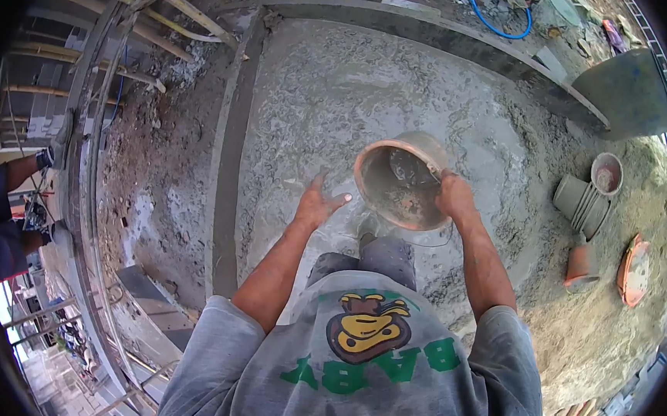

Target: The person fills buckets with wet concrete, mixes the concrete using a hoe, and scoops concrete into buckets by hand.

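Observation:
My right hand is closed around the edge of an orange-rimmed bucket that is smeared with grey cement. The bucket is tilted, its mouth turned toward me, and a little grey residue clings inside. To the left of it, my left hand hangs apart from the bucket with fingers spread and nothing in them. Beneath both hands lies wet grey concrete, rough and puddled, and my legs stand in it.
Grey edging frames the concrete on the left and far sides. At right are stacked buckets, an orange bucket, an orange basin and a large drum. Bamboo scaffolding stands at left, with another person's legs there.

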### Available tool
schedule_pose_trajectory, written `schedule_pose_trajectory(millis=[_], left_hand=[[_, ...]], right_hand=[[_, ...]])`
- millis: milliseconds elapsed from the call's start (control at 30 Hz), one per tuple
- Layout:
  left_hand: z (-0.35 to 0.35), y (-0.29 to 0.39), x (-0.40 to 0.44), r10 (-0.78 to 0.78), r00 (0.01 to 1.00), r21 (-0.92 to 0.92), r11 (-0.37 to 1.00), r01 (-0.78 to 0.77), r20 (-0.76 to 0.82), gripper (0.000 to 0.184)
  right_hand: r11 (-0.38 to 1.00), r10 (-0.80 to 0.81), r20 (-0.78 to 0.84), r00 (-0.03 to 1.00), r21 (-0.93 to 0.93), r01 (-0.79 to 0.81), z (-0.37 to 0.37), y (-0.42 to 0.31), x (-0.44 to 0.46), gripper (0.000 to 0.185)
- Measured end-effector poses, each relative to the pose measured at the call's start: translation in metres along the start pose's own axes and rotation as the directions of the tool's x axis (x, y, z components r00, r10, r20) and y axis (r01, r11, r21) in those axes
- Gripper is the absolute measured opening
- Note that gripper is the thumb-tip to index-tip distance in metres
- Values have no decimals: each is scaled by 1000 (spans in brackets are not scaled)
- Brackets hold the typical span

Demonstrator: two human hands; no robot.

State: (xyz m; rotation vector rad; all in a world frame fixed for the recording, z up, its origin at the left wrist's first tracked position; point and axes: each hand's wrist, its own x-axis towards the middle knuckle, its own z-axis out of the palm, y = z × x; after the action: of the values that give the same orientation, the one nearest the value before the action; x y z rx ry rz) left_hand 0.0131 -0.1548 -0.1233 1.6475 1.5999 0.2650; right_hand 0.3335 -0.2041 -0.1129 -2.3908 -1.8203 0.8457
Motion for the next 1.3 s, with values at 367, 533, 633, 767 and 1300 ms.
schedule_pose_trajectory(millis=[367, 533, 633, 767, 1300], left_hand=[[-10, -71, -195, -424, 412, -190, 846, 499, -807, 61], [0, -149, -243, -814, 233, -717, 579, 389, -532, 48], [21, -176, -264, -931, 249, -827, 354, 437, -267, 37], [112, -207, -259, -987, 40, -854, 155, 497, -156, 34], [350, -363, -238, -879, -439, -983, -150, -110, 183, 76]], right_hand=[[434, -830, 309, 465, -167, 885, 18, -300, -25, 27], [161, -868, 460, 188, -97, 982, 80, -386, -62, 34], [344, -861, 327, 390, -191, 919, 153, -385, -29, 24], [622, -616, 572, 542, -69, 780, 285, -323, 7, 31], [778, -93, 986, 136, -13, 628, 555, -232, 77, 50]])
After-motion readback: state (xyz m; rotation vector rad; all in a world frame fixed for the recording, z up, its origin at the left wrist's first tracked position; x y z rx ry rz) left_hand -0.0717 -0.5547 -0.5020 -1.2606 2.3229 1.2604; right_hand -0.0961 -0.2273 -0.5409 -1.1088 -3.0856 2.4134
